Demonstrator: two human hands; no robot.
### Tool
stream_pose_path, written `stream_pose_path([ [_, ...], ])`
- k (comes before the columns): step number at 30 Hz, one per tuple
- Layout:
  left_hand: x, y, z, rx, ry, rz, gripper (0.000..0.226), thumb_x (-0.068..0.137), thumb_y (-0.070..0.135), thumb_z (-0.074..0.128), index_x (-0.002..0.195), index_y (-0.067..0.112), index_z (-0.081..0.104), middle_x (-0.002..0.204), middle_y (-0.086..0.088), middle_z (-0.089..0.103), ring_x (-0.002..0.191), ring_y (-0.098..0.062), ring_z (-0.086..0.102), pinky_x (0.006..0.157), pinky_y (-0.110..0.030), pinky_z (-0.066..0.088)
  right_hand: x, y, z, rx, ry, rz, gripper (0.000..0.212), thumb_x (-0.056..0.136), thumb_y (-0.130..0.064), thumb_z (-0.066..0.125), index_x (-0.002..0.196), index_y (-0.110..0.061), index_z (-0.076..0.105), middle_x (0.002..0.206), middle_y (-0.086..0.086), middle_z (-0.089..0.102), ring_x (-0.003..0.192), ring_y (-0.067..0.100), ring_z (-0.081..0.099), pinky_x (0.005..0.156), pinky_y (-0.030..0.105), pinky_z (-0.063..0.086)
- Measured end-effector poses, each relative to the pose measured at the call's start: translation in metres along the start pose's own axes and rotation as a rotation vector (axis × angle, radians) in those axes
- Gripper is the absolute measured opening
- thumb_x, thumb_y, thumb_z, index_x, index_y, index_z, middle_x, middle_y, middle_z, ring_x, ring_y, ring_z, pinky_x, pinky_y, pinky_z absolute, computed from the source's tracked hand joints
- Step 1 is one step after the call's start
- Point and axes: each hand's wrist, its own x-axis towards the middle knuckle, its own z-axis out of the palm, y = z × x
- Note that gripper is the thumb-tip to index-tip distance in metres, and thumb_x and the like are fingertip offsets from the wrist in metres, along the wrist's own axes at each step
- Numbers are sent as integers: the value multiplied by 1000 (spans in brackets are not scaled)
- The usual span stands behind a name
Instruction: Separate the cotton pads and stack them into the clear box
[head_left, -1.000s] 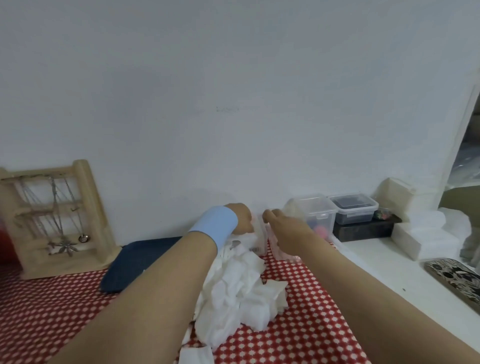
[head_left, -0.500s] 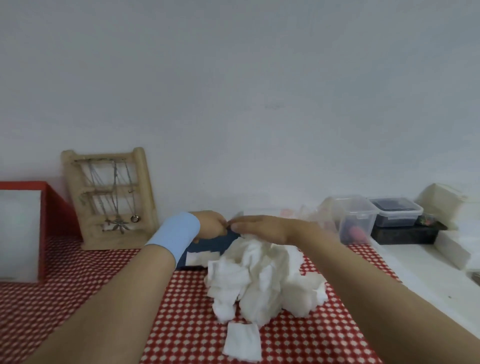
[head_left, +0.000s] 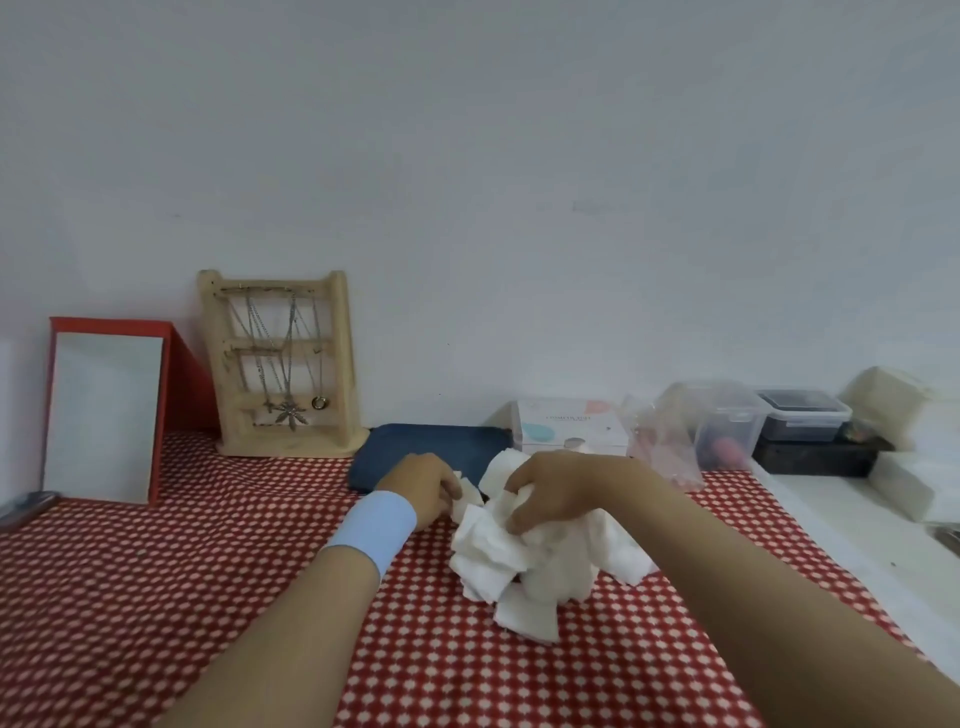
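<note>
1. Nearest us, on the red-checked cloth over the bench, lies the pile of cotton pads. One loose pad slips out at its front edge.
2. Our right hand sits on top of the pile, its fingers curled down and clamped on a bunch of pads.
3. Our left hand, above a blue wristband, meets a pad at the pile's left edge. Its fingers are curled, but their tips are hidden, so we cannot tell whether they pinch it.
4. To do this step well, we judge that the right hand should steady the bunch lightly while the left peels one pad off by a corner. Soft pads cling and may come away in twos, so we check each one and lay it flat and square.
5. Beyond the hands lie a dark blue pouch and a white carton; its line of print is too small to read.
6. Farthest back, the clear box stands well apart from the pile, partly behind a crumpled plastic bag. We see no label on it.
</note>
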Motion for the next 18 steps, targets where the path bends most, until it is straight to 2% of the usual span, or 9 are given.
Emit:
stream_pose_path([
  [3, -14, 3, -8, 66, -235, 49, 25, 91, 25, 72, 116, 28, 77, 130, 10, 66, 117, -15, 60, 103, -27, 45, -8, -6, 2, -63, -95, 19, 69, 86, -60, 65, 148, -38, 45, 155, -7, 42, 139, 21, 43, 111, 38, 38],
  [5, -18, 5, -17, 141, -347, 41, 26, 92, 30, 70, 117, 35, 75, 135, 13, 61, 121, -15, 57, 104, -29, 43, -12, -13, 3, -96, -134, 28, 68, 91, -66, 56, 150, -37, 42, 156, -5, 42, 141, 23, 41, 112, 39, 36],
  [8, -9, 5, -29, 185, -296, 15, 33, 95, 14, 58, 116, 33, 76, 138, 9, 59, 120, -16, 57, 96, -25, 46, -14, -22, -11, -23, -131, 27, 64, 97, -69, 38, 147, -29, 48, 159, -1, 39, 145, 23, 35, 115, 41, 27],
  [10, 0, 3, -32, 192, -185, 19, 41, 98, 6, 48, 122, 29, 73, 144, 5, 55, 126, -18, 55, 101, -24, 45, -12, -25, -26, 71, -35, 10, 58, 101, -62, 35, 142, -27, 53, 157, 0, 41, 143, 23, 38, 114, 41, 28],
  [12, 6, 0, -32, 191, -118, 5, 46, 99, 4, 45, 130, 29, 67, 152, 4, 48, 134, -19, 50, 105, -25, 43, -5, -26, -35, 110, 35, 0, 56, 102, -58, 34, 145, -27, 50, 156, 0, 42, 141, 23, 39, 112, 39, 29],
  [15, 10, -1, -27, 265, -273, -43, 58, 100, 6, 41, 151, 33, 44, 163, 2, 30, 145, -23, 37, 113, -30, 36, 15, -26, -31, 33, -3, 67, 59, 98, -66, 35, 145, -34, 51, 156, -1, 42, 142, 25, 38, 112, 41, 29],
  [16, 10, 0, -26, 301, -326, -46, 60, 101, 6, 39, 154, 33, 39, 165, 1, 28, 146, -24, 35, 114, -31, 34, 21, -27, -27, 2, -38, 94, 61, 95, -69, 35, 142, -34, 54, 156, 0, 42, 142, 26, 38, 112, 42, 29],
  [18, 12, -1, -23, 335, -350, -26, 58, 102, 6, 37, 154, 30, 40, 162, 0, 33, 143, -25, 39, 114, -32, 36, 29, -29, -20, -11, -111, 129, 63, 95, -71, 35, 137, -30, 58, 154, 2, 44, 141, 25, 40, 109, 39, 30],
])
